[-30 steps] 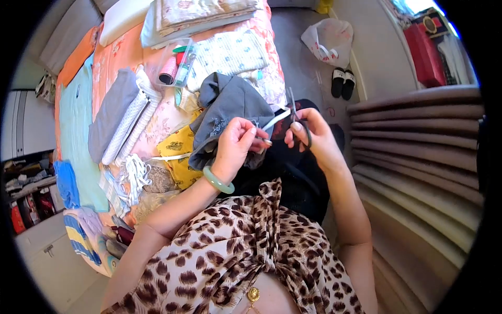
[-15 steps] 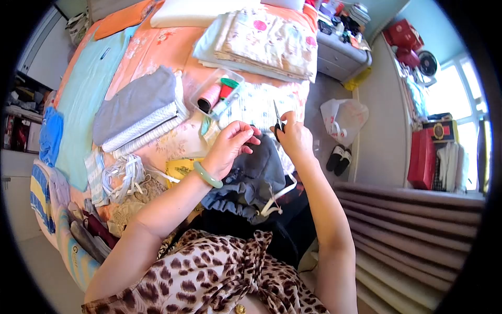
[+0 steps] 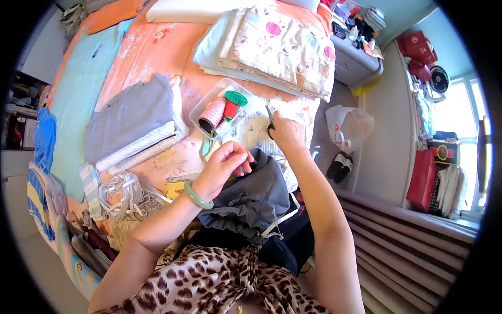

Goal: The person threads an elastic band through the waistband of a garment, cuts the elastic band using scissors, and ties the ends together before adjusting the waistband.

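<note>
My right hand is closed round a pair of scissors with dark handles, blades pointing away from me over a pale patterned cloth. My left hand, with a green bangle at its wrist, has thumb and fingers pinched together; whatever they may hold is too small to make out. Below both hands, a dark grey gathered fabric piece lies across my lap, with a white cord at its right edge. A clear plastic box nearby holds a pink thread spool and a red-and-green spool.
Folded grey cloth lies on the bed to the left, beside tangled white straps. Folded floral bedding is at the back. A white plastic bag and dark slippers are on the floor at right.
The right hand has moved left over the pale cloth with the scissors, which are now lower. My left hand is a little lower and further left, still pinched. The view has shifted slightly.
</note>
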`<action>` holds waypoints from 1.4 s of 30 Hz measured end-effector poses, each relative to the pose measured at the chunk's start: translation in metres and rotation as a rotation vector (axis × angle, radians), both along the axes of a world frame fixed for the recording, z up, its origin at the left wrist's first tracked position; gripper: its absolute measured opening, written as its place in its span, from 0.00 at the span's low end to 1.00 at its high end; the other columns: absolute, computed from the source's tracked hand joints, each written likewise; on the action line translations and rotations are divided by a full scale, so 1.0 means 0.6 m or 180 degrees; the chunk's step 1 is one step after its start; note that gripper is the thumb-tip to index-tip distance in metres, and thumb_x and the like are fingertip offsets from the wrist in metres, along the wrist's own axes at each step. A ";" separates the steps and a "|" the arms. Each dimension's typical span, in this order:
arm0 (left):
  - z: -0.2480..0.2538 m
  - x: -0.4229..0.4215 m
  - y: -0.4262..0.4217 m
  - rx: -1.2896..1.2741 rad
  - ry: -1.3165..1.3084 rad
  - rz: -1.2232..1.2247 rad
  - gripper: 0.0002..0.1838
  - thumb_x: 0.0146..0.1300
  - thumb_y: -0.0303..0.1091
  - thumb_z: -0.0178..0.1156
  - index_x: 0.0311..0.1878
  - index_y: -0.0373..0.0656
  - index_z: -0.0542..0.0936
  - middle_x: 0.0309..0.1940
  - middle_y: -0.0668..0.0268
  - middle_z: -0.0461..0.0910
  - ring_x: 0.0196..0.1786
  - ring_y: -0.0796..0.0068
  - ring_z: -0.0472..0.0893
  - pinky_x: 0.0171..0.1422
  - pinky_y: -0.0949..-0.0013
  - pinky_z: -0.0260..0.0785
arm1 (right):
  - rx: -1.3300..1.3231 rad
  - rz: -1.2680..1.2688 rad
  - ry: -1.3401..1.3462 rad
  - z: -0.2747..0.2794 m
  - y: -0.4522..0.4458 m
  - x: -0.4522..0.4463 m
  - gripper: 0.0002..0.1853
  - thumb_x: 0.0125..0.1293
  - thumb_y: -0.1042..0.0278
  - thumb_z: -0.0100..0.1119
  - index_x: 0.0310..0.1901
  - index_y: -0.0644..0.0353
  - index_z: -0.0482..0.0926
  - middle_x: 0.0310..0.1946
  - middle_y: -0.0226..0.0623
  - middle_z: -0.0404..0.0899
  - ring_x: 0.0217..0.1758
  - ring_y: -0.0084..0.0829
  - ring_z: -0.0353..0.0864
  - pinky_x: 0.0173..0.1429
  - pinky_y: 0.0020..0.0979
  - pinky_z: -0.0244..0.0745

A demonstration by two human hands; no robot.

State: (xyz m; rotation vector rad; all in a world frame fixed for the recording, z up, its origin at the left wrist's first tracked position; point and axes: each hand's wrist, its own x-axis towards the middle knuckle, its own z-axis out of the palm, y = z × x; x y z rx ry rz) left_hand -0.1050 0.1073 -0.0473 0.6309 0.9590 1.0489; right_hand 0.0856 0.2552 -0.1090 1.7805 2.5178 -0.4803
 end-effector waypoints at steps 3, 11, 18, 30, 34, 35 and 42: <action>-0.010 0.024 0.015 -0.0081 -0.0076 -0.0112 0.04 0.74 0.32 0.52 0.43 0.44 0.74 0.41 0.66 0.80 0.39 0.81 0.79 0.43 0.77 0.70 | -0.0226 0.0094 0.0263 0.002 0.001 0.013 0.18 0.60 0.56 0.64 0.45 0.58 0.72 0.30 0.51 0.83 0.38 0.54 0.84 0.43 0.51 0.75; -0.003 0.066 0.059 0.0175 -0.0075 -0.0094 0.04 0.74 0.32 0.53 0.44 0.43 0.74 0.41 0.66 0.80 0.39 0.80 0.80 0.44 0.77 0.70 | 0.0439 0.0352 -0.0193 0.003 -0.046 -0.003 0.08 0.61 0.72 0.56 0.41 0.63 0.77 0.36 0.51 0.83 0.39 0.51 0.85 0.44 0.43 0.82; 0.000 0.095 0.035 0.0134 0.0110 -0.0011 0.04 0.73 0.32 0.54 0.43 0.44 0.74 0.38 0.67 0.80 0.35 0.81 0.79 0.40 0.78 0.70 | 0.0073 -0.0822 0.2251 0.065 -0.119 0.079 0.15 0.65 0.69 0.60 0.52 0.61 0.80 0.41 0.48 0.85 0.42 0.45 0.86 0.48 0.38 0.79; 0.015 0.326 0.070 0.1575 0.1177 -0.0822 0.07 0.67 0.32 0.60 0.36 0.39 0.75 0.28 0.65 0.79 0.30 0.74 0.80 0.34 0.69 0.72 | -0.1716 -0.2187 0.3764 0.079 -0.407 0.232 0.09 0.70 0.74 0.58 0.48 0.68 0.78 0.38 0.36 0.84 0.39 0.23 0.82 0.46 0.25 0.78; 0.023 0.458 0.136 0.3376 0.2842 -0.1099 0.07 0.63 0.31 0.62 0.35 0.38 0.76 0.28 0.60 0.78 0.34 0.63 0.80 0.40 0.58 0.70 | -0.1641 -0.2211 0.3756 0.084 -0.495 0.250 0.09 0.72 0.73 0.56 0.50 0.66 0.78 0.40 0.35 0.84 0.42 0.22 0.82 0.48 0.25 0.78; 0.028 0.478 0.149 0.3257 0.3119 -0.1461 0.05 0.61 0.27 0.61 0.41 0.41 0.80 0.33 0.60 0.80 0.42 0.60 0.82 0.48 0.57 0.73 | -0.1616 -0.2314 0.3846 0.087 -0.511 0.253 0.10 0.72 0.73 0.56 0.51 0.66 0.78 0.41 0.35 0.84 0.42 0.22 0.82 0.49 0.25 0.78; 0.035 0.443 0.174 0.2567 0.1545 -0.1744 0.18 0.62 0.23 0.57 0.55 0.46 0.83 0.48 0.62 0.84 0.53 0.73 0.82 0.60 0.70 0.73 | -0.1518 -0.2716 0.4336 0.090 -0.571 0.280 0.11 0.72 0.72 0.55 0.52 0.65 0.78 0.41 0.34 0.83 0.43 0.22 0.81 0.49 0.25 0.76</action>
